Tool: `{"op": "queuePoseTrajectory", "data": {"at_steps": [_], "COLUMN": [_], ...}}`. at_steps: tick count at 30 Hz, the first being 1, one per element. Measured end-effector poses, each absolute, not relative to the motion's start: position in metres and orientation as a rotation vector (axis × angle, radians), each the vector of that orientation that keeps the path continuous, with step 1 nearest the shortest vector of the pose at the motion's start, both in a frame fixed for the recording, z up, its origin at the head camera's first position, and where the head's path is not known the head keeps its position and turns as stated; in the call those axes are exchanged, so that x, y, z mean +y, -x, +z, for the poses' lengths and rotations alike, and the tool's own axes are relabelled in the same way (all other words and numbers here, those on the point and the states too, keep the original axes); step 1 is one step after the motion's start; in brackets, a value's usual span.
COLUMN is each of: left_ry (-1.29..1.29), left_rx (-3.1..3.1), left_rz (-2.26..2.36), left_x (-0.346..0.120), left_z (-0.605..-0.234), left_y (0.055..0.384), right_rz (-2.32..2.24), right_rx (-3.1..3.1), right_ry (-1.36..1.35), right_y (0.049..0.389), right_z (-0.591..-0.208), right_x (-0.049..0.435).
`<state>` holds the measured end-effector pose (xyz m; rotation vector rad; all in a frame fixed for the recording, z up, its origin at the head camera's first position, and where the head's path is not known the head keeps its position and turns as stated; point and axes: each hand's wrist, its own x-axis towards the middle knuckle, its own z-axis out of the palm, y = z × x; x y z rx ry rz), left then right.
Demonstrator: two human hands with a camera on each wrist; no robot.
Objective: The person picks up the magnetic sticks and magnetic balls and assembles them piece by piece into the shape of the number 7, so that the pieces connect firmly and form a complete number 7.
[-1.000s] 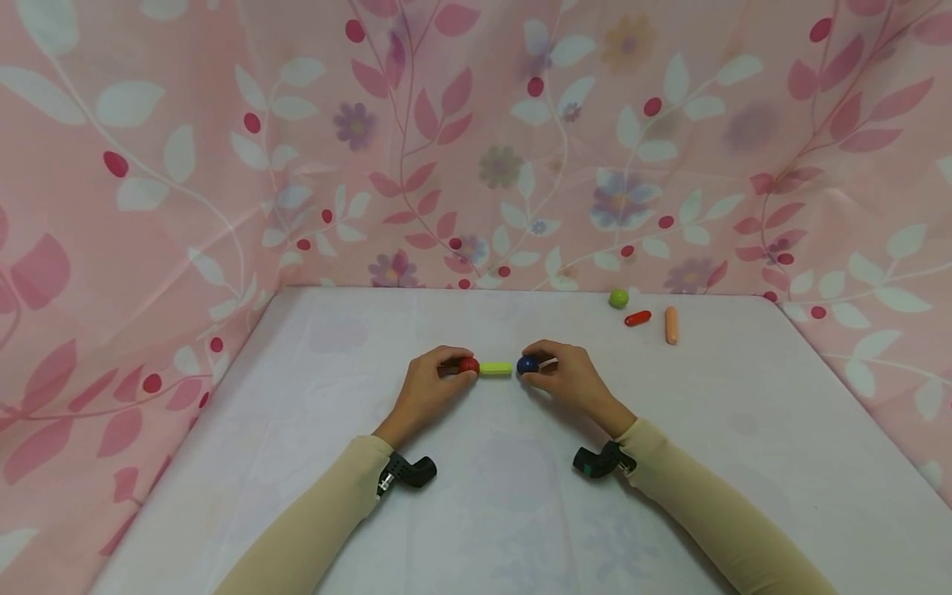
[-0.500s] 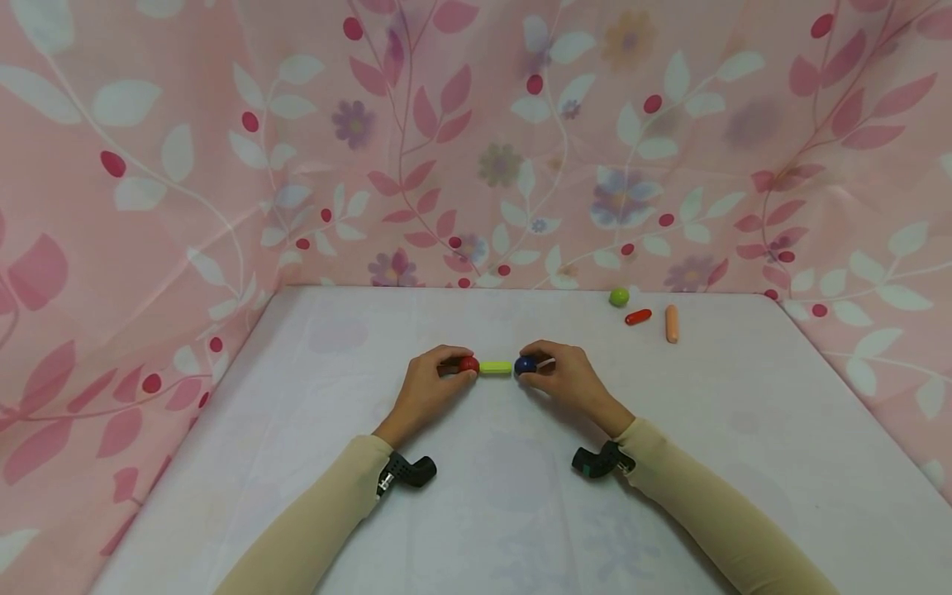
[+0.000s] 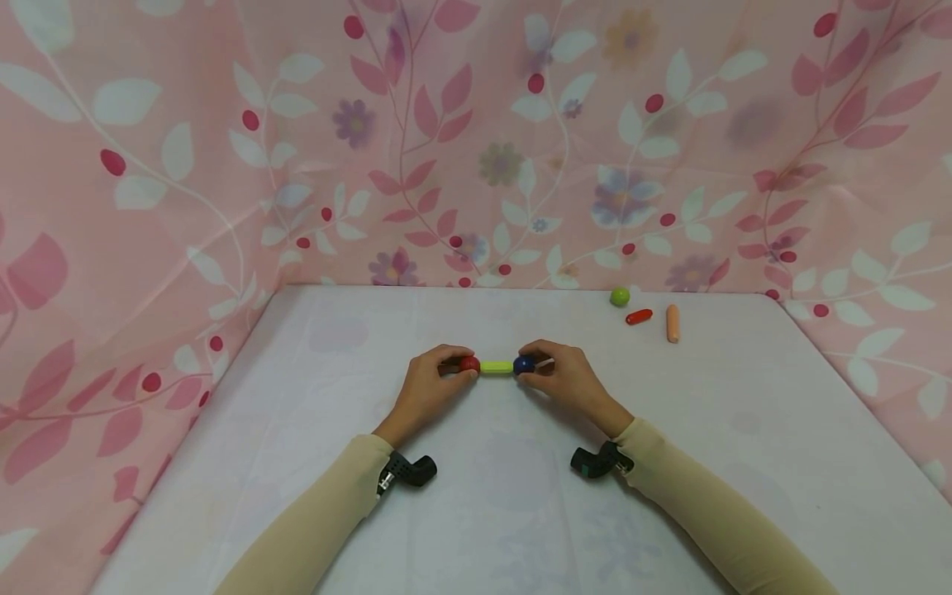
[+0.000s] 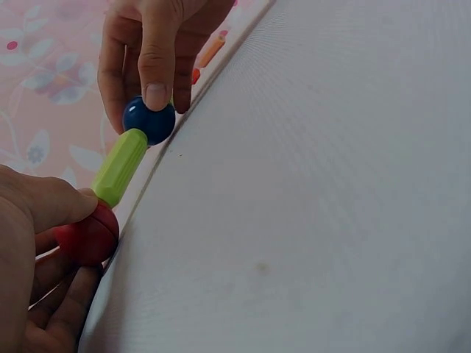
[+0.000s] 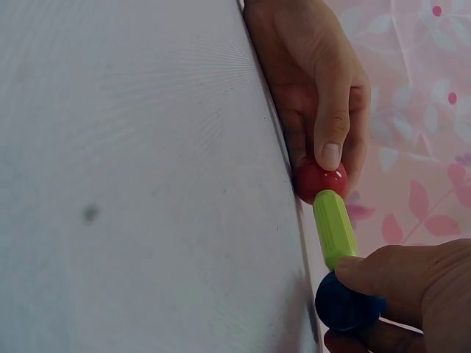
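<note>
Head view, just below centre: I pinch a glossy red ball [image 3: 470, 364] at left, a dark-blue ball [image 3: 524, 364] at right; grooved lime-green rod [image 3: 496, 367] runs crosswise between, ends touching both.

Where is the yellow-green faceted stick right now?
Near the centre of the head view, the yellow-green faceted stick sits between the glossy red ball in the left hand and the glossy dark-blue ball in the right hand.
</note>
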<state>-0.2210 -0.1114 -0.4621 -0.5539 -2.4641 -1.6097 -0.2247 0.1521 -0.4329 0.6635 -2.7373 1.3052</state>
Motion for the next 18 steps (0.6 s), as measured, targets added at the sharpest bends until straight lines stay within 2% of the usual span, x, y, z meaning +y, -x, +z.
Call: {"op": "queuePoseTrajectory", "data": {"at_steps": [18], "left_ry": [0.579], "left_rx": [-2.444], "left_rz": [-1.62], "left_x": [-0.1117], "left_z": [-0.4632], "left_y": [0.2211], "right_rz": [1.301], "right_rx": [-2.724], "right_ry": [-0.694], "right_y": [0.2244], "right_z": [-0.4379], "right_x": [0.1542]}}
